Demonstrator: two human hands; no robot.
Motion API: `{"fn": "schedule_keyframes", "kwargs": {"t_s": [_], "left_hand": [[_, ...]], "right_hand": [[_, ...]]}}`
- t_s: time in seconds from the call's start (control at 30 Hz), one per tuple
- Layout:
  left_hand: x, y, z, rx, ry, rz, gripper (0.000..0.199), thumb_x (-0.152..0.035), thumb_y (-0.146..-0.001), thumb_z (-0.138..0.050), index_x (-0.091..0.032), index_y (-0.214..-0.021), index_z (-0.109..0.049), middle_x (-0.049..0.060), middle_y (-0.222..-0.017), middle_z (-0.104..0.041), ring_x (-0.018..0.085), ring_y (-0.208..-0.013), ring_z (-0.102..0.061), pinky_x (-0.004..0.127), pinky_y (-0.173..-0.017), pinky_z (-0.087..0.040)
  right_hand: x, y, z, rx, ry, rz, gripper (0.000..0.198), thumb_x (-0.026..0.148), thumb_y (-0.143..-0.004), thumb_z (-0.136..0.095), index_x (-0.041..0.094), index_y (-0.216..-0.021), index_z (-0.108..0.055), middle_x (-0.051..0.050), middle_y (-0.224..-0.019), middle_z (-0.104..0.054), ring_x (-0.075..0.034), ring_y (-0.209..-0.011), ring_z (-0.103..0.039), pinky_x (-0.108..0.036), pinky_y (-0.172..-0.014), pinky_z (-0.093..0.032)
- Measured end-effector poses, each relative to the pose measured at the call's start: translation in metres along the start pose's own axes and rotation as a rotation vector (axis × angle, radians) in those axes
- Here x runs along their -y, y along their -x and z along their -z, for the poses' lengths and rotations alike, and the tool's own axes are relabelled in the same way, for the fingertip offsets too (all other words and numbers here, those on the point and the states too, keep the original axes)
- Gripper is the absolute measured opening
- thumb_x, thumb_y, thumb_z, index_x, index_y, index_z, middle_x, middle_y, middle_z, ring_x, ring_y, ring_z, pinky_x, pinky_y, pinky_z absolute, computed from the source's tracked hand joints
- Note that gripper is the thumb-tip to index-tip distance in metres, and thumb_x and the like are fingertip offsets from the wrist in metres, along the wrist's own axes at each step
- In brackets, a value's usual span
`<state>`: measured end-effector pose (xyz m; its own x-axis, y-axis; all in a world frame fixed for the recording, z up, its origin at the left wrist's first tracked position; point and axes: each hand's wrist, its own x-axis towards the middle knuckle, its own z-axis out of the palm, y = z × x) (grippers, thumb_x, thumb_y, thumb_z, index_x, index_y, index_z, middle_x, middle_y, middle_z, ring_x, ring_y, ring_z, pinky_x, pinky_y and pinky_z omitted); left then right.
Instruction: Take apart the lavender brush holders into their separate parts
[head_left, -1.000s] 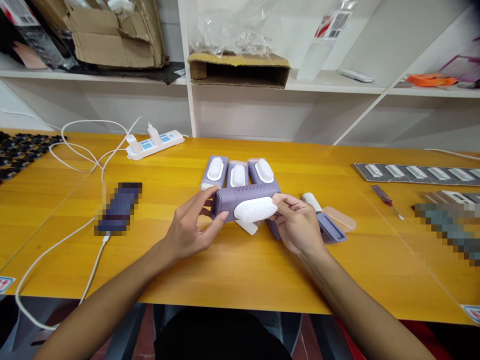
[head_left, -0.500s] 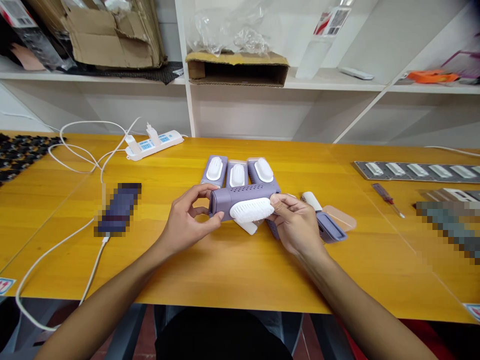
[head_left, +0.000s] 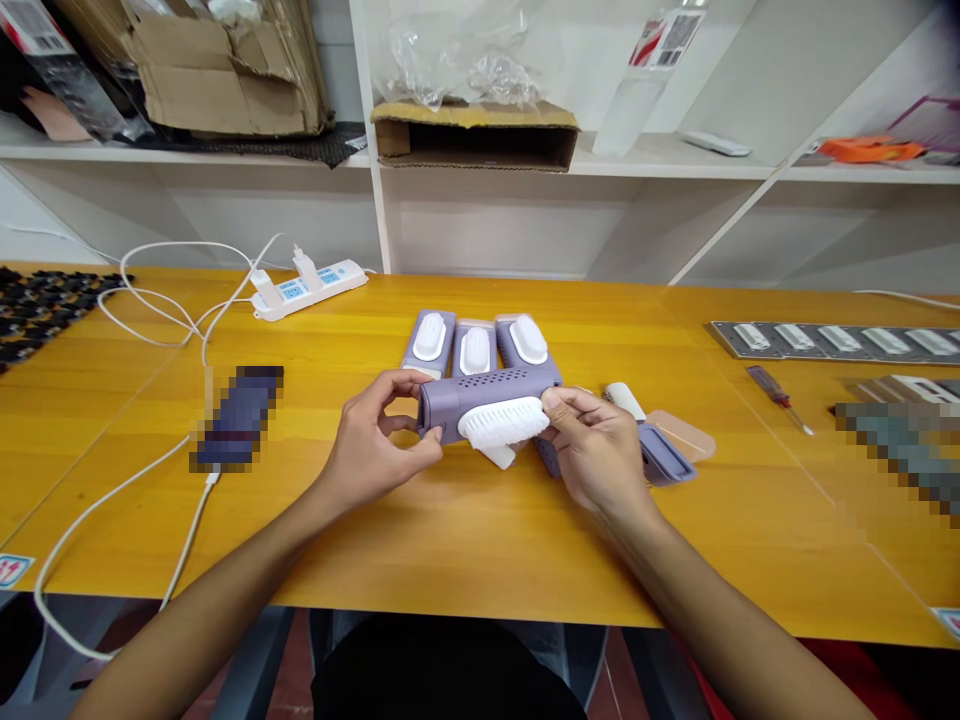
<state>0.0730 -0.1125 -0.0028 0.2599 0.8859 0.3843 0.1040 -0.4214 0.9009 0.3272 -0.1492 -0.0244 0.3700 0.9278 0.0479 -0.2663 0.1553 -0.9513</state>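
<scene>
Between my two hands is a purple perforated case [head_left: 499, 384], held sideways above the table. Its left end is a dark opening, gripped by the thumb and fingers of my left hand [head_left: 382, 425]. A white bristled brush [head_left: 504, 422] lies along the near side of the case, bristles facing me. My right hand [head_left: 600, 445] pinches the right end, where case and brush meet. A small white piece [head_left: 501, 457] shows beneath the brush. Just behind stand three similar units, the left [head_left: 430, 338], middle [head_left: 474, 350] and right one [head_left: 527, 342], each purple with a white oval part.
Right of my hands lie a purple tray-like part [head_left: 666, 456], a white cylindrical piece [head_left: 625, 401] and a peach flat piece [head_left: 686, 437]. Farther right are a screwdriver [head_left: 778, 398] and a grey strip [head_left: 817, 350]. A phone [head_left: 238, 420] and power strip [head_left: 311, 288] sit left.
The case and brush tilt slightly in my hands, so less of the white piece beneath shows. Both hands keep nearly the same grip and place.
</scene>
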Motion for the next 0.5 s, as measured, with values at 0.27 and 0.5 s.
{"fn": "schedule_keyframes", "kwargs": {"t_s": [0.27,0.5], "left_hand": [[0.0025,0.0004,-0.0013,-0.016,-0.068,-0.001,0.045,-0.019,-0.073,-0.081,-0.021,-0.115,-0.066,0.009,-0.115,-0.074,0.021,-0.103,-0.074,0.03,-0.078,-0.071],[0.0017,0.0038,0.0004,-0.03,-0.071,0.05,0.041,-0.023,-0.074,-0.085,-0.02,-0.112,-0.068,0.009,-0.115,-0.075,0.021,-0.098,-0.075,0.031,-0.079,-0.07]], "right_hand": [[-0.0015,0.0039,0.0025,0.018,0.084,0.09,0.024,0.045,-0.084,-0.094,0.024,-0.086,-0.085,0.0,-0.075,-0.074,-0.015,-0.068,-0.059,-0.029,-0.061,-0.048],[0.0028,0.0047,0.0008,0.003,0.057,0.083,0.031,0.049,-0.08,-0.098,0.022,-0.083,-0.084,0.001,-0.071,-0.073,-0.013,-0.062,-0.059,-0.027,-0.057,-0.049]]}}
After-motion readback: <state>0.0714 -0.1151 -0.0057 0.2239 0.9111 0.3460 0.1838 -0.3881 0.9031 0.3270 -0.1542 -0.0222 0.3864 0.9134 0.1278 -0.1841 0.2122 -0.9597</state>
